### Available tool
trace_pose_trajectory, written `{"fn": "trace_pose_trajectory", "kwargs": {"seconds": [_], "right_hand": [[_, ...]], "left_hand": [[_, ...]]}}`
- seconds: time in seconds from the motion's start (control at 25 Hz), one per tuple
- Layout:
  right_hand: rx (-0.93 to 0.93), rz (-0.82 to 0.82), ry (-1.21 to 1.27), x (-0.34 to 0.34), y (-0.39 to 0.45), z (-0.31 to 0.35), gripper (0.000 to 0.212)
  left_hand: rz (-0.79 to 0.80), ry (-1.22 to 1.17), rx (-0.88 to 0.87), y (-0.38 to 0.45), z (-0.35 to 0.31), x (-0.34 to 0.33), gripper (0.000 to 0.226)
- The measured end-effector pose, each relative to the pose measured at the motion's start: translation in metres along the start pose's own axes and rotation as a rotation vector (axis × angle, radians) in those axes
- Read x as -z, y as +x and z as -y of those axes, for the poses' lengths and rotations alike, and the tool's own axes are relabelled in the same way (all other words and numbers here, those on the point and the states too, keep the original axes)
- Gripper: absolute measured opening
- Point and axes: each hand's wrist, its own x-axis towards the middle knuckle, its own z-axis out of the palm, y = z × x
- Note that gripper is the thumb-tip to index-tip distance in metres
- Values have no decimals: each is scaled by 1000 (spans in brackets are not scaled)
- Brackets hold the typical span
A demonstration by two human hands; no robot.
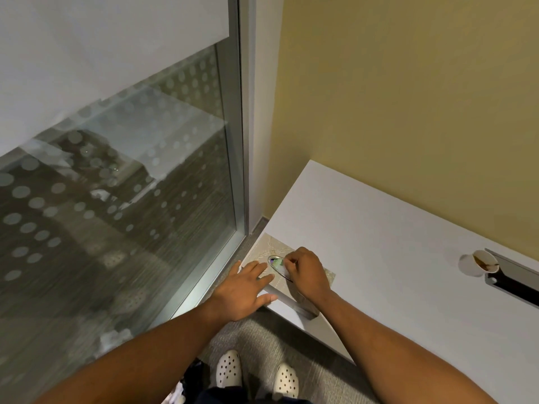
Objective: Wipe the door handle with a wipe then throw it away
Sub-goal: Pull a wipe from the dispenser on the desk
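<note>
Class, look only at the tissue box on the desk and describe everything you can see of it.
The tissue box is a flat, pale beige carton with a faint leafy pattern and an oval opening on top. It lies at the white desk's near-left corner, by the glass wall. The left hand rests flat on its left end; the right hand pinches a wipe showing at the opening.

Two bare hands, left (243, 290) and right (306, 272), meet over one pale patterned tissue box (326, 277) on one white tabletop (379, 243); one tipped white paper cup (477, 263) lies nearby, and two white perforated clogs (229, 371) stand below.
</note>
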Motion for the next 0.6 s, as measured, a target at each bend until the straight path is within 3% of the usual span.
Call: {"fn": "trace_pose_trajectory", "kwargs": {"seconds": [0.08, 0.2, 0.28, 0.48, 0.6], "right_hand": [[-16, -19, 155, 11, 6, 8, 20], [-53, -28, 342, 31, 7, 20, 18], [-75, -21, 456, 43, 4, 26, 19], [-201, -40, 784, 67, -4, 40, 16], [-201, -56, 814, 80, -7, 42, 15]], "left_hand": [[-76, -202, 44, 4, -6, 12, 57], [-318, -880, 183, 12, -17, 36, 46], [-364, -1265, 180, 16, -26, 52, 40], [-519, -1442, 240, 15, -38, 75, 9], [-569, -1487, 248, 7, -42, 83, 6]]}}
